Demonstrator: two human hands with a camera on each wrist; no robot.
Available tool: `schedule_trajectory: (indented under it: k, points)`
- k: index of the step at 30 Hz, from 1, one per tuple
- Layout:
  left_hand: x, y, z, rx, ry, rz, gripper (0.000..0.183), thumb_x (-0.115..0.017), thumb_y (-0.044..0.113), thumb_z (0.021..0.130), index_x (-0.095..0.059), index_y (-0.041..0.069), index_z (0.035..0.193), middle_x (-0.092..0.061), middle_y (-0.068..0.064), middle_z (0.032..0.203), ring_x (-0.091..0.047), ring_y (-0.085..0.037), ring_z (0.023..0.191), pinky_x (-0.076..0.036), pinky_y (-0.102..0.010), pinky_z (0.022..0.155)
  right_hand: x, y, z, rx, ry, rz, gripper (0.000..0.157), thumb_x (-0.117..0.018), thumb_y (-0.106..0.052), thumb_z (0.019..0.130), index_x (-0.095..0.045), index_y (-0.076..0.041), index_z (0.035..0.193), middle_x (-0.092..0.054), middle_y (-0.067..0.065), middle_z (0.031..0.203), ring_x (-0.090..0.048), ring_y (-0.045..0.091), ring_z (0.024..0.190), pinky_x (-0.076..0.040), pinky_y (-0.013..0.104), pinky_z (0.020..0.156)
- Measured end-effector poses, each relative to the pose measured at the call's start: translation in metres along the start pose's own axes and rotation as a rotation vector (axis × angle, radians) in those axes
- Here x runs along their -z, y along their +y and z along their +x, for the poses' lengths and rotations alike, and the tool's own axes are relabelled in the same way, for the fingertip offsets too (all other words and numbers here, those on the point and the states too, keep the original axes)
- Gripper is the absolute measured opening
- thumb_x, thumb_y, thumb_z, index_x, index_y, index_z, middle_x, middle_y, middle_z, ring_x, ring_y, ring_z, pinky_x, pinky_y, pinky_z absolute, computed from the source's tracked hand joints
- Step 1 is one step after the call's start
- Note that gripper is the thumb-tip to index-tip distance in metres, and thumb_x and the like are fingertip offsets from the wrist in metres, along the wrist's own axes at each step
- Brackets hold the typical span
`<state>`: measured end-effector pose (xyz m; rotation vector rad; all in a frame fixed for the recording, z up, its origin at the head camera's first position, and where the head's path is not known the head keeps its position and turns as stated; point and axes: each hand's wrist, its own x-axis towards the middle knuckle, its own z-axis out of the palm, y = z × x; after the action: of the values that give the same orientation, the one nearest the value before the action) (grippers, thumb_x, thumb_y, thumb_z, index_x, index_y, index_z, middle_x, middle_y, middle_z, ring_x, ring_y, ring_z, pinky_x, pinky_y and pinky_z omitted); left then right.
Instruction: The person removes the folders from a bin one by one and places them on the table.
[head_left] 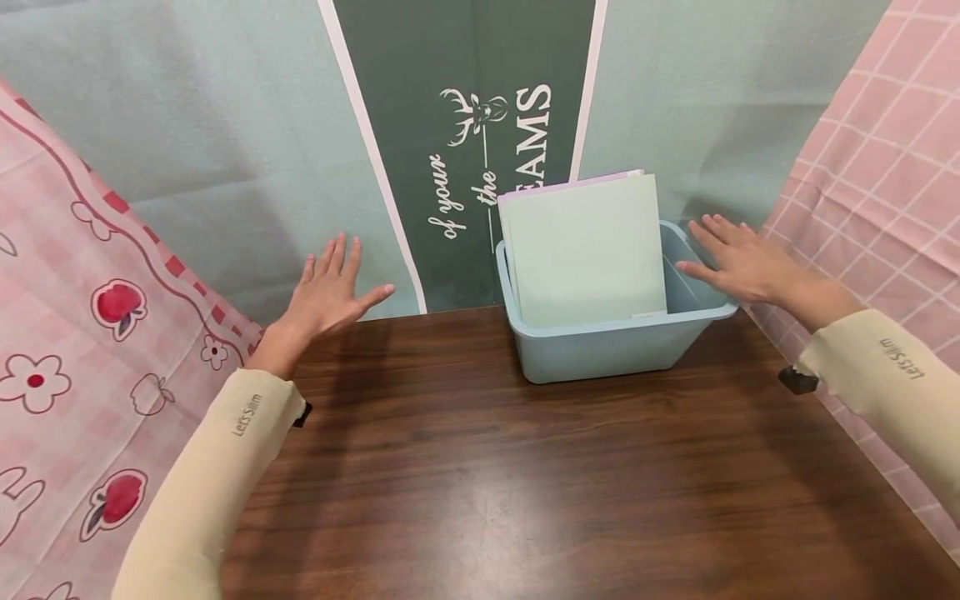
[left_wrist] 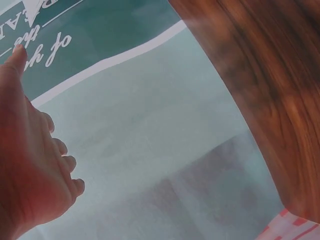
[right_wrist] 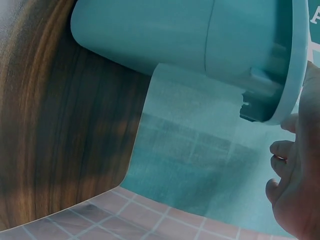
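Note:
A light blue plastic bin (head_left: 600, 354) stands at the back right of the wooden table, and its side fills the top of the right wrist view (right_wrist: 150, 35). Flat pale green folders or sheets (head_left: 588, 250) lean upright inside it, with a purple edge (head_left: 570, 182) showing behind them. My right hand (head_left: 738, 254) is spread beside the bin's right end, holding nothing; whether it touches the rim I cannot tell. Over the back left of the table my left hand (head_left: 326, 287) has its fingers extended, with nothing in it. The left wrist view shows that hand (left_wrist: 35, 170) before the backdrop cloth.
A grey-green cloth (head_left: 225, 150) with a dark printed panel (head_left: 457, 50) hangs behind the table. Pink patterned cloth (head_left: 67, 333) borders the left, and pink checked cloth (head_left: 892, 142) the right. Brown wooden tabletop (head_left: 487, 500) extends in front of the bin.

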<state>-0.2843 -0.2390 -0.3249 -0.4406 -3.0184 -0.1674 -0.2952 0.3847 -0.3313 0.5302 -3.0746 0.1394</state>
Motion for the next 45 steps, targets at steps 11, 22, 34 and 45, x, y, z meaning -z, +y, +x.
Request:
schedule_trajectory:
  k: [11, 22, 34, 45]
  points:
    - [0.003, 0.018, 0.012, -0.031, 0.008, -0.022, 0.101, -0.029, 0.080, 0.088, 0.006, 0.014, 0.157, 0.012, -0.009, 0.163, 0.010, -0.026, 0.150, 0.002, -0.056, 0.119, -0.007, -0.001, 0.000, 0.023, -0.046, 0.002, 0.084, -0.035, -0.055, 0.101, -0.005, 0.002, 0.155, 0.000, 0.024, 0.161, 0.001, 0.039, 0.149, 0.003, 0.054, 0.119]
    - [0.000, 0.036, 0.023, -0.066, 0.020, -0.051, 0.103, -0.029, 0.081, 0.087, 0.005, 0.014, 0.157, 0.011, -0.008, 0.164, 0.010, -0.024, 0.150, 0.001, -0.055, 0.119, -0.015, 0.000, -0.002, 0.044, -0.069, 0.082, 0.077, -0.030, -0.049, 0.105, -0.002, 0.003, 0.154, 0.006, 0.022, 0.161, 0.005, 0.037, 0.149, 0.006, 0.052, 0.119]
    - [-0.004, 0.055, 0.035, -0.106, 0.034, -0.055, 0.102, -0.028, 0.082, 0.087, 0.006, 0.017, 0.157, 0.011, -0.005, 0.164, 0.007, -0.023, 0.151, -0.001, -0.053, 0.120, -0.018, -0.002, -0.003, 0.048, -0.072, 0.096, 0.071, -0.026, -0.044, 0.106, 0.000, 0.001, 0.155, 0.009, 0.019, 0.161, 0.004, 0.037, 0.149, 0.004, 0.055, 0.118]
    - [-0.009, 0.076, 0.050, -0.143, 0.059, -0.062, 0.101, -0.029, 0.082, 0.086, 0.004, 0.018, 0.158, 0.007, -0.007, 0.165, 0.003, -0.025, 0.151, -0.003, -0.051, 0.121, -0.018, -0.004, 0.000, 0.047, -0.055, 0.090, 0.070, -0.028, -0.044, 0.106, -0.003, 0.001, 0.155, 0.005, 0.019, 0.162, 0.000, 0.038, 0.149, 0.000, 0.056, 0.119]
